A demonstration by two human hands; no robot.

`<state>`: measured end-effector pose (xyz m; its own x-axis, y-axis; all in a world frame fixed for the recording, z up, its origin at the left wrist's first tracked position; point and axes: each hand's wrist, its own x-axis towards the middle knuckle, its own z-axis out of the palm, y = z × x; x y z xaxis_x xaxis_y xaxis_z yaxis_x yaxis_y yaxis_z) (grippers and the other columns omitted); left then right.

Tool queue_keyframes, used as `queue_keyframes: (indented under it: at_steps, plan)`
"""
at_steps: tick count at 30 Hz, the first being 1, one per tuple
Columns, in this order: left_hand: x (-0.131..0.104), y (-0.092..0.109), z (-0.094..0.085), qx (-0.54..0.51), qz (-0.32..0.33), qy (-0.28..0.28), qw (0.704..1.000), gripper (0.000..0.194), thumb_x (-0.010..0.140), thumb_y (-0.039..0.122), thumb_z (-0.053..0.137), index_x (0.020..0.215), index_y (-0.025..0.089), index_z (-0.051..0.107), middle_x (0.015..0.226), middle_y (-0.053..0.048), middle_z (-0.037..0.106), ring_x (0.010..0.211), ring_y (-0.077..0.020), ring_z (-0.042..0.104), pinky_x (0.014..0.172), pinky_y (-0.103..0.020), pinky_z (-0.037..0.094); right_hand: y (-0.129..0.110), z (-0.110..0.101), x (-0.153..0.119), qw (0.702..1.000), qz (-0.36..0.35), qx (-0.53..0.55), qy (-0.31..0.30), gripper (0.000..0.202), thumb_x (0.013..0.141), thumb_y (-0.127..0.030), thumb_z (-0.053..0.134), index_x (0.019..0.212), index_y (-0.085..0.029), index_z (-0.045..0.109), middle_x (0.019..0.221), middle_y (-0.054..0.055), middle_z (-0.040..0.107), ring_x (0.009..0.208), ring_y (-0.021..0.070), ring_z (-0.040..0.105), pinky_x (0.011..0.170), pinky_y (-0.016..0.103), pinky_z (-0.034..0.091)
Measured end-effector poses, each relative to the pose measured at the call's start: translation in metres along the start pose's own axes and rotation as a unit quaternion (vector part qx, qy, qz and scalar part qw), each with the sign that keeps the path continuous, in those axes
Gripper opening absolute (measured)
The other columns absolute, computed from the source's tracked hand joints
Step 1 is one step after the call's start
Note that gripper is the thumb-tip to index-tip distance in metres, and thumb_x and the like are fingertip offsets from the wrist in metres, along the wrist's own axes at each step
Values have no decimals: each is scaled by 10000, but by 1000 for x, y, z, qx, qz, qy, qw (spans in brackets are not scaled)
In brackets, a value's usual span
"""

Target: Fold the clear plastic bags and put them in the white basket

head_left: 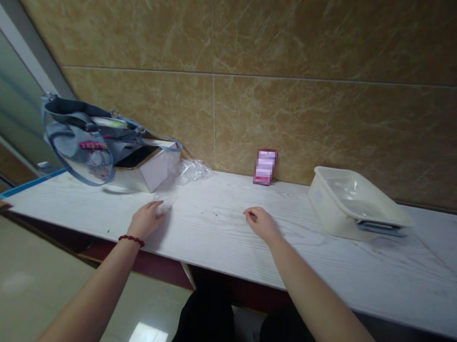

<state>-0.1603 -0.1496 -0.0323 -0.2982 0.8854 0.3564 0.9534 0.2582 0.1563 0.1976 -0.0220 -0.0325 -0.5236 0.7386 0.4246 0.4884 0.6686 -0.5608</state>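
Note:
My left hand, with a dark red beaded bracelet at the wrist, is over the white wood-grain tabletop. Its fingers close on thin clear plastic, which shows between thumb and fingertips. More crumpled clear plastic lies behind, against the wall. To the right, my right hand is above the same surface, thumb and index finger curled together. Whatever it may hold is too small to make out. A small phone-like thing with a blurred pink and white screen leans on the wall beyond it.
On the left, a blue bag rests by a white box with a dark phone-like slab on top. A cream plastic basin stands right. The tiled wall bounds the white table behind.

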Motion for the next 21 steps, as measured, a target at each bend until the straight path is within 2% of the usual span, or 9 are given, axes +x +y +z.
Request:
queue_keyframes:
  at_steps: [3, 6, 9, 11, 13, 16, 18, 21]
  plan:
    - [17, -12, 4, 17, -1, -26, 1000, 411, 715, 333, 413, 1062, 165, 558, 1122, -105, 553, 1015, -234, 504, 862, -318, 366, 1, 1, 1, 1000, 11, 9, 1, 162, 757, -200, 439, 787, -176, 596, 772, 40, 603, 746, 145, 518, 698, 279, 410]
    - [30, -10, 1, -6, -9, -24, 1000, 345, 742, 339, 370, 885, 168, 634, 991, -106, 621, 934, -232, 545, 821, -308, 377, 2, 2, 1, 1000, 25, 17, 4, 166, 759, -209, 437, 788, -176, 596, 779, 40, 605, 744, 141, 525, 696, 275, 413]
    - [40, 0, -12, -77, -80, 16, 994, 336, 717, 395, 418, 783, 152, 642, 831, -108, 651, 813, -239, 568, 716, -305, 401, 2, 1, 1, 999, 32, 23, 6, 165, 759, -212, 438, 786, -178, 597, 777, 38, 607, 735, 138, 528, 686, 269, 416]
    - [45, 10, -22, -161, -150, 31, 975, 335, 674, 438, 485, 753, 147, 632, 692, -78, 637, 684, -211, 561, 611, -290, 400, 1, 1, 0, 999, 32, 30, 8, 167, 759, -215, 437, 787, -177, 597, 777, 38, 606, 732, 135, 528, 685, 266, 417]
    - [52, 22, -30, -291, -190, 43, 937, 324, 625, 446, 551, 719, 142, 611, 578, -28, 588, 581, -157, 523, 553, -263, 386, 1, 1, 0, 999, 29, 37, 11, 170, 762, -218, 435, 792, -174, 596, 778, 39, 604, 732, 134, 528, 686, 265, 417]
    - [60, 45, -38, -515, -175, 53, 837, 286, 566, 395, 631, 655, 129, 573, 564, 11, 554, 565, -97, 493, 581, -233, 397, 1, 2, -1, 999, 24, 44, 16, 180, 771, -235, 428, 796, -172, 595, 770, 39, 599, 726, 134, 524, 683, 267, 416]
    - [62, 64, -44, -617, -155, 32, 771, 271, 549, 360, 664, 643, 123, 571, 610, 7, 570, 600, -84, 504, 621, -225, 408, -2, 2, -1, 998, 24, 51, 21, 187, 779, -249, 422, 798, -176, 593, 766, 36, 599, 720, 135, 520, 684, 272, 414]
    - [56, 100, -55, -701, -130, -31, 700, 226, 563, 305, 686, 660, 122, 598, 648, -1, 587, 627, -78, 520, 631, -211, 416, -13, -2, -2, 996, 30, 77, 30, 193, 790, -272, 418, 814, -184, 588, 794, 36, 607, 736, 135, 522, 689, 278, 411]
